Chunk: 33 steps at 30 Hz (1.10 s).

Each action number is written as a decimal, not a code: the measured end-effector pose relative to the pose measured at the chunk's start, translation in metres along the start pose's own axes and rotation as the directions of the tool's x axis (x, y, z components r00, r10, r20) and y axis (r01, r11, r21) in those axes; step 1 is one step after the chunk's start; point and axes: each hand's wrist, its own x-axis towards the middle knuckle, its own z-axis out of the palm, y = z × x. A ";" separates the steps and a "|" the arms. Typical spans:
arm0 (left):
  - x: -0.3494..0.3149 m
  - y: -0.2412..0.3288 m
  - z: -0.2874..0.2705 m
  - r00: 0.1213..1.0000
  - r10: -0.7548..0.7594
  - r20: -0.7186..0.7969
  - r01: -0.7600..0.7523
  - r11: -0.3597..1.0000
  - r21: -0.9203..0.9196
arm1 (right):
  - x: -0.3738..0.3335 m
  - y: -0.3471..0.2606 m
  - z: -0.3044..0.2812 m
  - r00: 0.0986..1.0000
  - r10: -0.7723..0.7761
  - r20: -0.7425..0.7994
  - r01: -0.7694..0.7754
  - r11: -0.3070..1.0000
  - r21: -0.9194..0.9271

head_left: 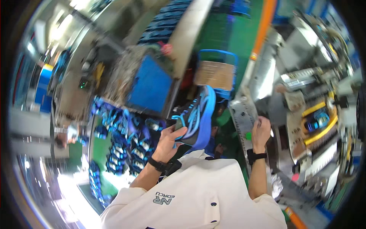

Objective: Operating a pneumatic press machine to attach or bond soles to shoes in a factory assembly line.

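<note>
My left hand [167,143] grips a black and blue sneaker [196,118] by its heel end, with the thumb over the side. The shoe's toe points up and away from me, and its thick blue-purple sole faces right. My right hand [261,131] is apart from the shoe, by a metal ledge [240,118] in front of the machine. Its fingers are curled closed, and whatever may be in them is hidden. Inside the machine on the right, another blue shoe [318,120] sits within a yellow-edged holder [333,124].
Many similar shoes [124,147] fill a rack on the left. Beyond stands a box with a blue panel [150,84], beside a conveyor [190,30] with rows of shoes. A blue cart [217,72] holds a cardboard sheet. An orange rail [265,26] runs along the green floor.
</note>
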 end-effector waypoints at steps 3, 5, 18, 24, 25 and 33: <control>-0.024 -0.010 -0.037 0.996 0.007 -0.091 -0.006 1.000 0.012 | -0.024 0.027 0.062 0.978 -0.018 0.208 0.057 0.981 -0.184; -0.040 -0.015 -0.068 0.988 -0.014 -0.156 0.021 0.999 0.043 | -0.034 0.048 0.087 0.968 -0.132 0.214 0.184 0.951 -0.247; -0.134 -0.028 -0.306 0.497 -0.076 -0.864 -0.429 0.844 -0.322 | 0.051 -0.078 0.116 0.973 -0.226 0.041 0.228 0.971 -0.072; -0.074 0.003 -0.527 0.519 0.037 -0.854 -0.584 0.745 -0.323 | 0.123 -0.321 0.206 0.884 -0.440 0.159 0.369 0.864 0.344; -0.060 0.009 -0.564 0.543 0.038 -0.839 -0.596 0.721 -0.354 | 0.135 -0.358 0.221 0.827 -0.544 0.139 0.441 0.782 0.440; 0.068 0.042 -0.814 0.256 -0.115 -0.960 -0.567 0.786 -0.245 | 0.216 -0.458 0.321 0.725 -0.517 0.455 0.571 0.821 0.024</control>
